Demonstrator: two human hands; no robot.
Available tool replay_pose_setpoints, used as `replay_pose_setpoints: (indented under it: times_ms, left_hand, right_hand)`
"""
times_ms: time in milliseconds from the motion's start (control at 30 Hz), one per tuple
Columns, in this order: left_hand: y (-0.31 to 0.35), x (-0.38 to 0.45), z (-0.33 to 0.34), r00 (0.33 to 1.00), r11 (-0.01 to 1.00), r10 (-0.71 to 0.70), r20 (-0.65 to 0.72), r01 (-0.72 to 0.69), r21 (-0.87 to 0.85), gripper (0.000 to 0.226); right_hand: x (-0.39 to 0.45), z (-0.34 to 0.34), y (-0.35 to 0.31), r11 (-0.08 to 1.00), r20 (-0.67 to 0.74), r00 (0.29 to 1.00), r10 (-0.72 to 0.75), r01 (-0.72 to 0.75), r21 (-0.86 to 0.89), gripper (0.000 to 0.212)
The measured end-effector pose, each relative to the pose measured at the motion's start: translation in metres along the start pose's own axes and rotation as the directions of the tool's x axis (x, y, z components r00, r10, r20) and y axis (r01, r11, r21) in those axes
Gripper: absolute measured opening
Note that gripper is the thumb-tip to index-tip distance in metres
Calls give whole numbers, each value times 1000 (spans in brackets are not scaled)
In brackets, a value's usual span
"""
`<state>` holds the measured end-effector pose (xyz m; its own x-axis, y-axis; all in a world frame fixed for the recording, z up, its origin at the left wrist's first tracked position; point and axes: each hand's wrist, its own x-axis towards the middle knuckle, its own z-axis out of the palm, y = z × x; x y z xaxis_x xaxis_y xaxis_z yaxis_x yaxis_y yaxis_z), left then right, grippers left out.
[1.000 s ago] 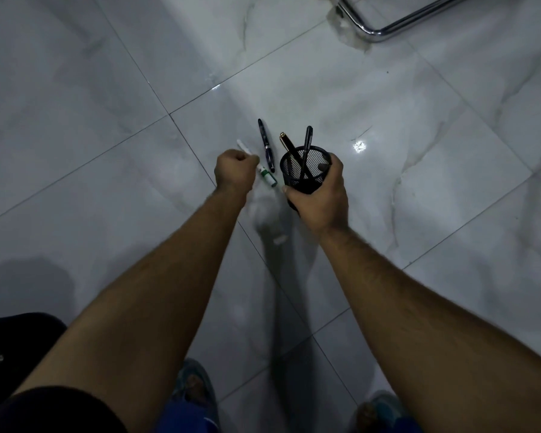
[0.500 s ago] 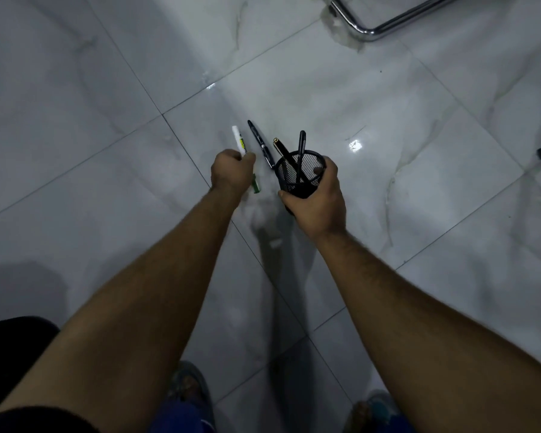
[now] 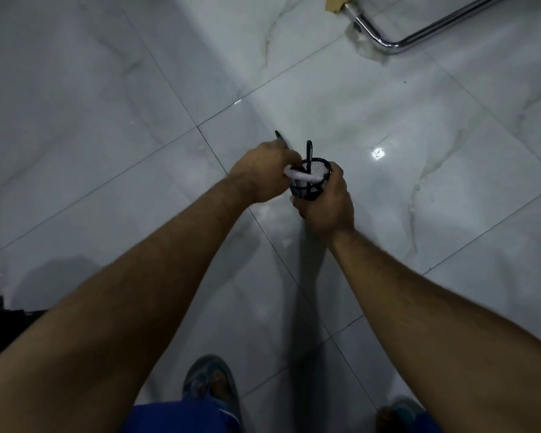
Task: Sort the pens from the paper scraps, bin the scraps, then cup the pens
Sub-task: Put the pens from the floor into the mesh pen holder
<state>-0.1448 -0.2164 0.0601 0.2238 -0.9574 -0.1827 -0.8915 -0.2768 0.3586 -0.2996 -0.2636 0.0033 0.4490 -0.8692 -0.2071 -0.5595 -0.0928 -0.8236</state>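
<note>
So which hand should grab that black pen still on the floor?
The left hand, I think. It is right beside the black pen and only needs to drop its white marker in. The right hand is wrapped round the mesh pen cup.

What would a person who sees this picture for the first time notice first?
At the centre, the right hand grips a black mesh cup above the marble floor, while the left hand tips a white pen across its rim. A chrome tube frame gleams at the top right.
</note>
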Motion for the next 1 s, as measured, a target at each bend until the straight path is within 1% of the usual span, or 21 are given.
replay_pose_setpoints:
  times_ms: [67, 100, 167, 200, 233, 300, 333, 367, 433, 500, 533, 600, 667, 700, 767, 833, 867, 900, 933, 967, 1000]
  left_hand:
    - [7, 8, 5, 1000, 997, 13, 0, -13, -70, 29]
    - [6, 11, 9, 999, 992, -10, -38, 5, -126, 29]
    - [3, 13, 18, 976, 947, -134, -169, 76, -312, 27]
    - [1, 14, 22, 938, 888, -241, -249, 109, -446, 24]
    - [-3, 15, 27, 877, 803, -362, -316, 121, -583, 21]
    - [-17, 19, 36, 744, 626, -582, -327, 153, -765, 23]
    - [-25, 22, 41, 723, 606, -623, -298, 206, -769, 25]
    - [-34, 27, 46, 745, 655, -611, -268, 285, -700, 28]
    - [-42, 35, 60, 854, 829, -488, -181, 388, -402, 38]
    - [-38, 47, 75, 943, 947, -311, -120, 296, -125, 49]
    - [-33, 53, 81, 969, 974, -225, -100, 225, -9, 51]
    - [-28, 61, 90, 992, 982, -106, -63, 114, 154, 46]
    - [-30, 64, 96, 995, 969, -35, -96, 58, 242, 33]
    - [-32, 63, 97, 992, 959, -22, -125, 56, 277, 25]
    - [-33, 57, 95, 995, 943, -43, -93, 71, 326, 14]
    - [-35, 49, 89, 991, 938, -92, -97, 119, 325, 16]
    - [-37, 44, 84, 975, 946, -155, -161, 194, 259, 17]
    - [-41, 41, 81, 928, 948, -258, -268, 296, 114, 18]
    - [-44, 39, 73, 839, 909, -415, -352, 395, -132, 19]
    - [-46, 38, 63, 739, 811, -568, -364, 426, -401, 19]
    - [-46, 37, 51, 658, 687, -671, -343, 377, -621, 19]
  right_hand:
    - [0, -1, 0, 1000, 6, 1000, 6, -6, 30, 73]
    - [0, -2, 0, 999, 6, 1000, 15, -15, 37, 74]
    - [0, -4, 0, 998, -7, 999, 44, -43, 39, 80]
    - [1, -5, 1, 998, -21, 998, 57, -56, 35, 82]
    - [1, -6, 1, 997, -35, 997, 65, -64, 30, 83]
    - [1, -7, 4, 997, -62, 996, 68, -66, 38, 83]
    - [1, -7, 6, 997, -73, 995, 69, -66, 48, 82]
    - [1, -7, 8, 996, -81, 994, 69, -65, 56, 82]
    - [1, -6, 12, 996, -83, 994, 67, -62, 70, 82]
    - [3, -6, 16, 995, -89, 994, 66, -59, 77, 82]
    - [3, -5, 18, 995, -86, 994, 70, -64, 76, 82]
    - [3, -4, 19, 994, -79, 994, 74, -66, 92, 83]
    - [4, -3, 19, 993, -78, 994, 76, -68, 99, 82]
    - [3, -3, 19, 993, -86, 993, 75, -66, 97, 82]
    - [3, -3, 19, 993, -99, 992, 72, -62, 96, 81]
    - [2, -2, 18, 994, -100, 992, 75, -67, 89, 79]
    - [1, -2, 16, 994, -100, 992, 81, -72, 87, 78]
    - [1, -2, 16, 993, -100, 991, 87, -78, 84, 77]
    - [0, -1, 14, 993, -97, 991, 93, -85, 83, 77]
    - [0, -1, 13, 993, -92, 991, 97, -89, 81, 78]
    - [-1, 0, 11, 993, -84, 991, 100, -93, 79, 79]
